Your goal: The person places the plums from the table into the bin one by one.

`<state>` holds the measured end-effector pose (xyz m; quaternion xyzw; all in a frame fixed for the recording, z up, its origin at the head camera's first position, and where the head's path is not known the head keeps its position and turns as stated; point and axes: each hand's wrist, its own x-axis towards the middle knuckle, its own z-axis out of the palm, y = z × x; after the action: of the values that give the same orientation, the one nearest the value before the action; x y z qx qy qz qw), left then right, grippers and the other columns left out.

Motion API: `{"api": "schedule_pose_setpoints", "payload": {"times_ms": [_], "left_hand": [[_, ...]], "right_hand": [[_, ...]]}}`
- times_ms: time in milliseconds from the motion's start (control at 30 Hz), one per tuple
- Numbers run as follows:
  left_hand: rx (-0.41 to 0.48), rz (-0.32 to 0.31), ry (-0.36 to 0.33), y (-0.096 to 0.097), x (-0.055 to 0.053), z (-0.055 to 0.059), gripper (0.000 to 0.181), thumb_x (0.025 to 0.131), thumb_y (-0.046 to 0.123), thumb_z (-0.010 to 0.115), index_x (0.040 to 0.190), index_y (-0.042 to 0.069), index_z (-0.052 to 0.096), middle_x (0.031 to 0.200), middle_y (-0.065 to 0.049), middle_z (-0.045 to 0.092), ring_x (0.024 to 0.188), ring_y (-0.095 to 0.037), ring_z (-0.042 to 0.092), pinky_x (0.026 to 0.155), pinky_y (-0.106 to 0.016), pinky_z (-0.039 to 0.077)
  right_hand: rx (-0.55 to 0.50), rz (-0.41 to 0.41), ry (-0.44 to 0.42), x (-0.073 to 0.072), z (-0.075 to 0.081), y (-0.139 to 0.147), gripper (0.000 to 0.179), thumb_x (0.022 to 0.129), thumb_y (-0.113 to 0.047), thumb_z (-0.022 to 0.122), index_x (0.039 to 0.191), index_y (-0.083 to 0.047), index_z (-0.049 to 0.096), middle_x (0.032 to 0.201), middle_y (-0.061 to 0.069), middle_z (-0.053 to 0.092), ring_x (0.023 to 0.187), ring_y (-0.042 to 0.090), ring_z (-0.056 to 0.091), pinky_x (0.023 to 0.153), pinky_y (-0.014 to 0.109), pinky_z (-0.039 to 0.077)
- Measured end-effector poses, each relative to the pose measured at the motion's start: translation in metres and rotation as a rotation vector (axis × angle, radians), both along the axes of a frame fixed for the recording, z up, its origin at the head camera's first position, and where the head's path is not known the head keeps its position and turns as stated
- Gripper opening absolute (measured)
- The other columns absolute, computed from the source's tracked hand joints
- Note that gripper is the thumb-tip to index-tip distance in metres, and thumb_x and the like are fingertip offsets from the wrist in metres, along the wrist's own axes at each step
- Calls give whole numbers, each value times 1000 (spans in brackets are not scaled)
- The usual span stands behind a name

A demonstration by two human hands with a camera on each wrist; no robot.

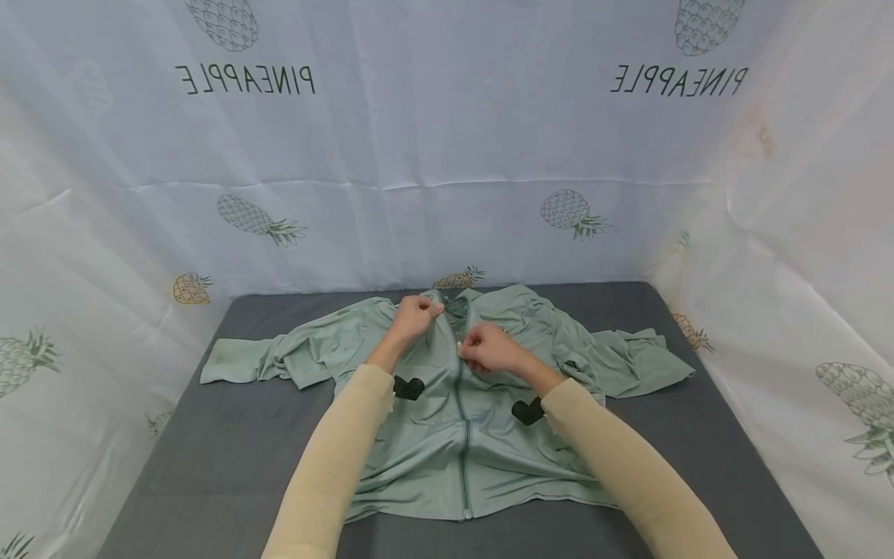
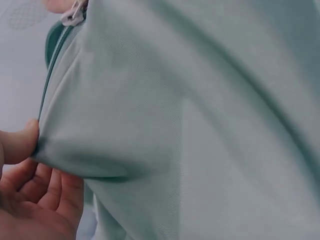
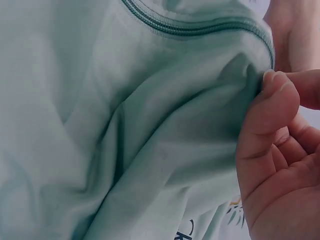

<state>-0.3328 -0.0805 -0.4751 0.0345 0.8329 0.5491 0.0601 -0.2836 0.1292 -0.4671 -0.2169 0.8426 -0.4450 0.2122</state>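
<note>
A light green zip-up jacket (image 1: 426, 458) lies spread front side up, sleeves out to both sides. Its dark green zipper (image 1: 464, 442) runs closed from the hem to the chest, and the collar parts above. My left hand (image 1: 417, 314) pinches the front edge near the collar; in the left wrist view the thumb and fingers (image 2: 65, 195) grip the cloth beside the zipper tape. Lower down, my right hand (image 1: 489, 348) pinches the zipper pull (image 1: 459, 348) at the chest. The white slider (image 2: 73, 17) shows at the top of the left wrist view.
The jacket rests on a dark grey table (image 1: 202, 458). White curtains (image 1: 447, 140) with pineapple prints hang behind it and along both sides. The left sleeve (image 1: 233, 360) and right sleeve (image 1: 642, 365) in view reach toward the table's side edges.
</note>
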Motion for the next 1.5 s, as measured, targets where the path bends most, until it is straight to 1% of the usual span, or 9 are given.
{"api": "schedule_pose_setpoints", "payload": {"times_ms": [167,400,700,867,967,1033,1133,1267,1500], "left_hand": [[1,53,-22,-2,-2,-3,50,105,22,61,62,14,35,56,1,25,50,-14,20,53,-32,25],[-123,-49,-34,-9,-3,-7,53,104,26,61,60,15,33,54,3,24,48,-13,21,51,-30,26],[-271,-19,49,-16,17,1,42,103,29,62,70,6,51,63,2,37,53,-12,32,53,-29,33],[-335,-132,95,-18,27,3,41,103,28,62,70,5,62,57,4,40,48,-12,35,51,-28,33],[-291,-269,51,-17,31,2,39,105,29,59,75,6,66,61,5,46,52,-12,37,56,-28,35],[-249,-374,9,-16,33,0,45,108,30,53,71,6,58,59,1,42,52,-14,32,57,-29,33],[-164,-444,-59,-13,35,-2,41,109,29,51,74,8,58,60,0,41,54,-15,36,59,-29,36],[-84,-422,-85,-9,37,-4,35,107,27,56,80,5,64,59,1,40,54,-14,38,58,-29,36],[-99,-350,13,-7,34,-7,43,105,23,60,65,11,49,54,3,34,47,-13,28,51,-29,30]], "right_hand": [[35,68,4,4,3,-1,32,104,-13,55,83,7,70,64,6,62,49,15,55,57,42,55],[27,50,-27,7,3,-3,31,105,-15,55,87,6,69,69,7,63,54,17,58,58,39,55],[-28,-15,-38,3,-6,1,31,106,-18,57,91,6,69,72,10,63,56,19,58,62,45,56],[-55,-27,-47,0,-10,0,29,106,-19,58,95,5,70,80,18,66,60,19,59,62,44,56],[-59,-42,-51,-1,-11,-1,28,106,-20,58,95,4,70,83,19,66,60,19,59,62,43,56],[-61,-54,-57,-1,-11,-1,27,105,-20,59,95,2,70,83,17,66,61,19,59,61,41,56],[-70,-69,-73,-2,-11,-2,24,105,-20,59,95,0,71,82,13,66,61,20,60,60,39,56],[-82,-75,-82,-2,-13,-4,24,105,-20,60,96,0,70,82,14,67,61,18,60,59,36,56],[-89,-72,-66,1,-13,-6,25,105,-19,60,97,2,70,79,17,66,58,18,59,59,39,55]]}}
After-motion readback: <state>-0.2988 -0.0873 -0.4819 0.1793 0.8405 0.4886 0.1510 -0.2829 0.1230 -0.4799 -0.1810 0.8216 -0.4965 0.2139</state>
